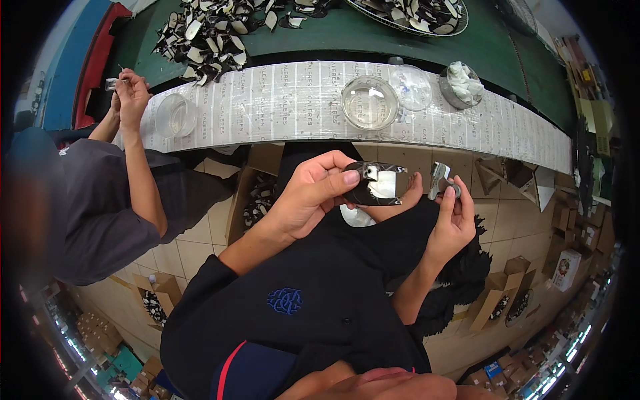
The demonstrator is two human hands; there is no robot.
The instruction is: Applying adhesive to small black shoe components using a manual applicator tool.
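In front of my chest, my left hand [313, 193] grips a black shoe-upper piece [363, 193] between thumb and fingers. A white patch [383, 185] shows on the side of it turned toward me. Off to its right, my right hand [455, 223] is closed on a small silvery metal tool [439, 179], its flat end pointing up and its round dark part by my fingertips. The tool and the black piece are apart. My right fingers partly cover the tool, so its exact kind does not show.
Ahead runs a paper-covered ledge [293, 127] with a clear bowl [369, 103], a clear lid [410, 88], a tub of white tissue [461, 85] and a plastic cup [176, 116]. Behind lie heaped black-and-white pieces [200, 47] and a full basket [427, 32]. A co-worker's hand [133, 90] is at left.
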